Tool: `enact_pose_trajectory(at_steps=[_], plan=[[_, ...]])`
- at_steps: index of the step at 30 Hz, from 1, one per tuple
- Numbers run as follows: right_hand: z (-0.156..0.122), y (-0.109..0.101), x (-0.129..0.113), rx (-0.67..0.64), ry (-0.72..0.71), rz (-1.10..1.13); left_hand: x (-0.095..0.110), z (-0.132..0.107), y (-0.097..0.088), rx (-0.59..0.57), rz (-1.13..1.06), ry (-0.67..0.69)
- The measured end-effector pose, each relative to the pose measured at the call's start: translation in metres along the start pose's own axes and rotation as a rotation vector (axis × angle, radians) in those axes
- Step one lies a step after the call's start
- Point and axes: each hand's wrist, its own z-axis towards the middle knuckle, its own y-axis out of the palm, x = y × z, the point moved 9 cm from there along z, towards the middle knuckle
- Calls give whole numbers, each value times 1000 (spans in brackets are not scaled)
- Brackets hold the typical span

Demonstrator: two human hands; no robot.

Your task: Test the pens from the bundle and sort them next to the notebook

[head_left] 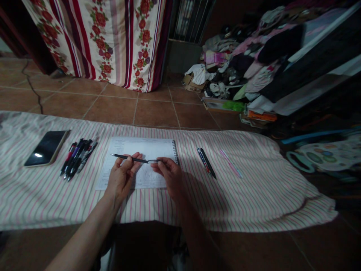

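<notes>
Over the notebook, my left hand (123,171) pinches a slim black pen (138,160) between thumb and fingers. The pen lies nearly level, its pale pointed tip toward the left. My right hand (169,172) is closed at the pen's other end, with thumb and fingertips on a short, light, shiny piece (153,161). I cannot tell whether that piece is joined to the pen. Beneath both hands is an open spiral notebook (115,145) with writing on its page, its coil at the right edge.
A striped cloth (254,195) covers the table. Left of the notebook lie a bunch of pens (77,158) and a phone (46,148). Two dark pens (207,162) and a pink-and-white pen (231,163) lie to the right. Beyond are a floral curtain (113,41) and piled clothes (239,64).
</notes>
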Motion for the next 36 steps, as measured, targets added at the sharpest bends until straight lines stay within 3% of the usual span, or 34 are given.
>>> enact_pose_trajectory(at_steps=[15, 24, 36], plan=[[-6, 12, -7, -110, -33, -40, -2, -2, -1, 38, 11, 2], [-3, 8, -5, -119, -57, -224, -8, 4, -9, 20, 14, -19], [-3, 5, -9, -98, -105, -291, -6, 2, -7, 42, 16, -10]])
